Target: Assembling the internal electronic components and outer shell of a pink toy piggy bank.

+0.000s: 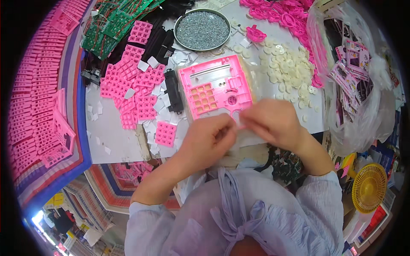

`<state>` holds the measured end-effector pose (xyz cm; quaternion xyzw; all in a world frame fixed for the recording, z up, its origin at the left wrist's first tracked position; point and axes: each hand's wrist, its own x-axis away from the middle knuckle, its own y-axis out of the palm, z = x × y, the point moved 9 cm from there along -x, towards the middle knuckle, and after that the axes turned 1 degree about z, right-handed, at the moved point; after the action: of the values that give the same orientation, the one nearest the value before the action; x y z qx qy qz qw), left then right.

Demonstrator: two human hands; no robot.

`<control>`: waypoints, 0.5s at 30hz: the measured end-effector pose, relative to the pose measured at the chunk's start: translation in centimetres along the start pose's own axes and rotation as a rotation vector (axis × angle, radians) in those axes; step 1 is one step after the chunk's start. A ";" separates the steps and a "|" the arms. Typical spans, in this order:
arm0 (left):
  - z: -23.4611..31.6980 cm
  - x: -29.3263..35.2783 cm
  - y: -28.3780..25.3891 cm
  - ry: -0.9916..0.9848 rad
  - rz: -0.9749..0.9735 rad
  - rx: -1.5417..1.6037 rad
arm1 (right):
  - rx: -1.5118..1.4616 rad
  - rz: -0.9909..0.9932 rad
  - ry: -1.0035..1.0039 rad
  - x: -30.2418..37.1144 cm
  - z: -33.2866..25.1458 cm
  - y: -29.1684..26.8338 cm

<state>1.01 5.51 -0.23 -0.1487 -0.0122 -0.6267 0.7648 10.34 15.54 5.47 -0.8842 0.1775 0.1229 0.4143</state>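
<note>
Just in front of me lies a pink plastic casing (244,92), its inner side up, with a grid of square holes at its left and a round speaker grille near its right. At its near edge, a small pink ring-shaped part (232,114) shows between my hands. My right hand (275,123) is closed in a pinch on the ring part's right side. My left hand (211,135) has its fingers curled and pinched by the ring's near side; whatever they hold is hidden. Beside the casing's left edge stands a black plastic piece (172,91).
Pink button pads (124,87) and white paper squares lie at left, under green circuit boards (117,30). A round tray of screws (203,30) stands behind. Cream discs (284,64), pink ring parts (286,15) and a plastic bag (354,123) are at right. Stacked pink casings (38,85) line the far left.
</note>
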 end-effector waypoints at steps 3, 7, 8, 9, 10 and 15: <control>0.7 0.0 -2.8 0.020 0.140 -0.007 | 0.254 0.093 0.015 -2.3 1.9 0.1; 0.0 0.4 -5.3 -0.027 0.237 0.018 | 0.280 0.063 0.041 -2.7 3.1 2.2; 0.0 0.5 -5.7 -0.011 0.252 -0.015 | 0.292 0.058 0.048 -2.8 3.0 2.4; 0.0 0.5 -5.9 0.005 0.266 -0.048 | 0.304 0.054 0.055 -2.9 3.0 2.5; 0.0 0.5 -6.0 0.008 0.268 -0.051 | 0.313 0.049 0.060 -3.0 2.9 2.8; 1.7 -1.4 -7.3 0.108 0.309 -0.174 | 0.395 0.037 0.121 -3.3 2.6 3.5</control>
<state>-6.06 6.04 2.67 -0.1806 0.1062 -0.5073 0.8359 5.72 16.21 2.62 -0.7880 0.2388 0.0399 0.5660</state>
